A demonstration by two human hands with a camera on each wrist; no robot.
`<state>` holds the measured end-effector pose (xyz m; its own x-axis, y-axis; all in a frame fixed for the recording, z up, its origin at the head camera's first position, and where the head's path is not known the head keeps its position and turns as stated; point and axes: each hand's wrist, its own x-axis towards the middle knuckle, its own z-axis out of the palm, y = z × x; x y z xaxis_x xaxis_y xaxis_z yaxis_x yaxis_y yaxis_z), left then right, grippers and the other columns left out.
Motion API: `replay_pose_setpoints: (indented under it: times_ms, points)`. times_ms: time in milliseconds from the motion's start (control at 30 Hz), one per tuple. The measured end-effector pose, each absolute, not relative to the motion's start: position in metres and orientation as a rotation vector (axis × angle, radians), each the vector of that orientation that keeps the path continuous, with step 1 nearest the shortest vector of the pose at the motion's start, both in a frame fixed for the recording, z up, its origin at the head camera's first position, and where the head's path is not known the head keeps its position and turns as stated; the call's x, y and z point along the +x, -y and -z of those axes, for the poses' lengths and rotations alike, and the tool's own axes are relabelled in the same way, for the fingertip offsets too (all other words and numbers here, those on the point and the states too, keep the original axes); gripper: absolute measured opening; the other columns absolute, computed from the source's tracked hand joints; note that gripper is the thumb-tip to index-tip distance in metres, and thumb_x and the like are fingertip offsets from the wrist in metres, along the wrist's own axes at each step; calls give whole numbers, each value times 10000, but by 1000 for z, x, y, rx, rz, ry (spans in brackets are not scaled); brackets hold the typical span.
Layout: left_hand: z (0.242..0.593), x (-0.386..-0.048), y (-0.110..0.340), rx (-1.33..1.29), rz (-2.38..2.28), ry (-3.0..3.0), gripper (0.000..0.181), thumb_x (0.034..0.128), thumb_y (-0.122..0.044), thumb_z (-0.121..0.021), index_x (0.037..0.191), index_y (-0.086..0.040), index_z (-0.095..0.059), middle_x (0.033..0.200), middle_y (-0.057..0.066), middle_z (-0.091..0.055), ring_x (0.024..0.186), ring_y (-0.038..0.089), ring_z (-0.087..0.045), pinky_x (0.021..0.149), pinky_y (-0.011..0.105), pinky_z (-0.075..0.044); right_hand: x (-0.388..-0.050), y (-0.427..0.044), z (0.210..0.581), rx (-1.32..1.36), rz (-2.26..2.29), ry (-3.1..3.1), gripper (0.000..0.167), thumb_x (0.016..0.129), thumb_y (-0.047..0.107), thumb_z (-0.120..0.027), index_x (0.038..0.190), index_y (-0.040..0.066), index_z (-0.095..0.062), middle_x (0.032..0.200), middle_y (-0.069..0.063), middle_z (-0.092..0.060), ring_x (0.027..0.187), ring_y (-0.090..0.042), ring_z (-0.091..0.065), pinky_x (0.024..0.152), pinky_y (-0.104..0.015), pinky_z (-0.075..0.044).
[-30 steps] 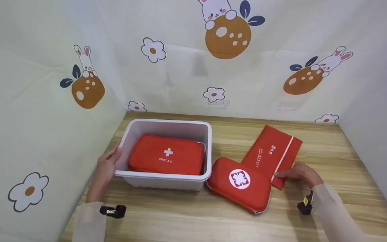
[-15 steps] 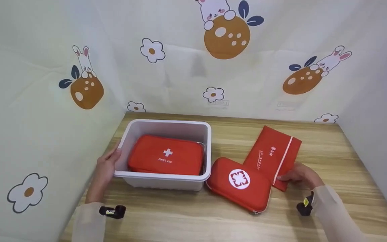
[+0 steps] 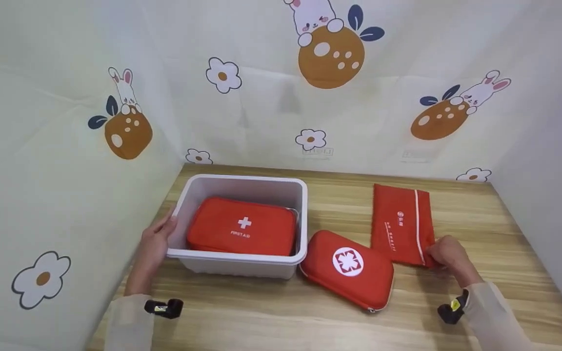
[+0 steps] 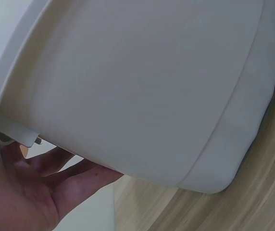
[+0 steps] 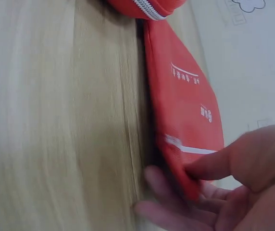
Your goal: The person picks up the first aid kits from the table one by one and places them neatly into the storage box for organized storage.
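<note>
In the head view, the left hand (image 3: 154, 243) is closed over the rim of a pale, smooth plastic bin (image 3: 237, 268) with rounded corners. Inside lies a red fabric case (image 3: 239, 242) printed with a white cross. Just right of the bin sits a rounded, moulded red zip case (image 3: 359, 285) with a white badge. Beyond it, a flat red cloth pouch (image 3: 403, 239), oblong and crossed by a white strip, lies on the wood-grained worktop (image 3: 242, 317); the right hand (image 3: 451, 253) grips its near right corner.

In the left wrist view, the left hand's bent fingers reach beneath the flared rim along the bin's matte, tapering wall.

In the right wrist view, the right hand pinches the pouch, thumb on top and fingers, slightly blurred, spread underneath. White zip teeth (image 5: 149, 9) edge the moulded case.
</note>
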<state>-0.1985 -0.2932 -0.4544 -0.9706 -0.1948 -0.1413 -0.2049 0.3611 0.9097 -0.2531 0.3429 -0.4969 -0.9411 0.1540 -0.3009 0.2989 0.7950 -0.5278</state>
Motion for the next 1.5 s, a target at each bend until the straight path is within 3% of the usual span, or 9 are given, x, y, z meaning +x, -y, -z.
replay_pose_setpoints:
  times_ms: [67,167,333,633,833,1000,1167,1333,1500]
  points:
    - [454,-198,293,-380,-1725,-2575,537,1078,-399,-389,1579,-235,-290,1666,77,-227,1577,253,-123,1295,459,-109,-253,-344,496,479,999,-2655,183,868,123,-616,828,-54,-634,697,-42,-559,670,-170,-533,578,-255,-463]
    - [454,-199,293,-378,-1726,-2563,536,1080,-397,-380,1583,-246,-273,1671,70,-211,1579,252,-110,1295,467,-102,-254,-343,494,725,1273,-2460,506,917,191,-680,1257,-155,-532,927,-133,-622,754,-150,-603,665,-301,-586]
    - [455,-198,294,-372,-1718,-2585,527,1084,-369,-387,1580,-225,-281,1664,73,-218,1576,257,-123,1295,457,-110,-255,-336,496,964,1770,-2221,806,889,117,-739,1537,-59,-294,1194,-205,-596,735,-92,-627,674,-289,-601]
    - [453,-199,292,-384,-1703,-2561,559,1077,-433,-361,1590,-251,-231,1681,32,-170,1584,245,-76,1293,488,-84,-252,-325,502,1147,2208,-2071,480,964,171,-635,1384,-6,-481,712,143,-556,665,16,-575,679,-152,-539]
    - [454,-198,293,-400,-1712,-2588,533,1077,-399,-390,1576,-234,-297,1654,96,-249,1574,265,-133,1293,467,-112,-246,-319,505,1198,2504,-1903,115,1022,327,-538,1066,223,-517,742,178,-593,762,30,-581,681,-130,-507]
    - [454,-198,293,-374,-1700,-2598,526,1081,-389,-381,1580,-252,-286,1664,101,-225,1577,269,-123,1293,482,-106,-244,-314,507,1230,2629,-1744,396,1001,373,-567,1342,178,-510,943,133,-599,912,8,-597,664,-132,-540]
    - [453,-199,292,-379,-1689,-2584,532,1082,-414,-357,1585,-270,-258,1675,65,-196,1582,255,-93,1293,488,-89,-247,-309,508,1220,2678,-1630,759,876,180,-771,1520,116,-375,1134,78,-581,967,-10,-597,721,-112,-548]
    - [454,-199,292,-422,-1677,-2580,545,1080,-415,-366,1585,-239,-261,1669,63,-204,1580,260,-93,1292,487,-93,-247,-305,510,1219,2623,-1717,679,858,-22,-733,1449,95,-420,1122,74,-567,876,15,-601,764,-107,-541]
    - [453,-199,292,-416,-1666,-2588,553,1076,-421,-379,1584,-231,-271,1665,68,-214,1579,261,-106,1292,482,-101,-241,-301,509,1167,2635,-1755,529,982,39,-562,1473,95,-373,1115,70,-533,957,-14,-559,787,-119,-525]
